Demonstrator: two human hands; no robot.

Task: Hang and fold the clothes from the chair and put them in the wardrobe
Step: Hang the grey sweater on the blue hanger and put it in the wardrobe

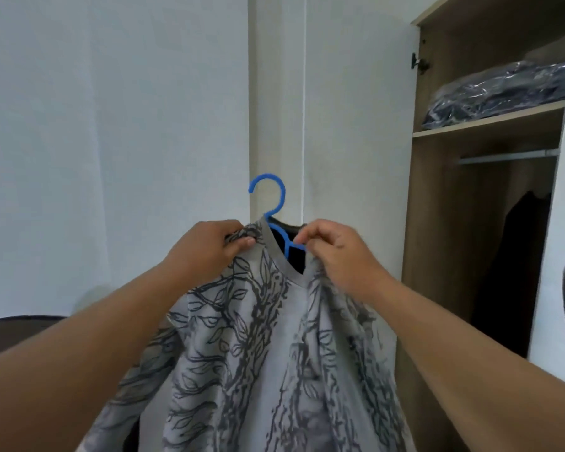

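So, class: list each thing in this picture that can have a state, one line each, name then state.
Shirt: on the hanger, held up by both hands.
Hanger: inside the neck, hook free.
Left hand: grip on the shoulder.
Right hand: pinching the collar.
Wardrobe: door open.
Rail: bare where visible.

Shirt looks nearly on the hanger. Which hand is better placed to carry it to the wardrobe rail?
Probably the right hand: it pinches the collar beside the blue hanger and is nearer the rail. The left hand grips the shirt shoulder.
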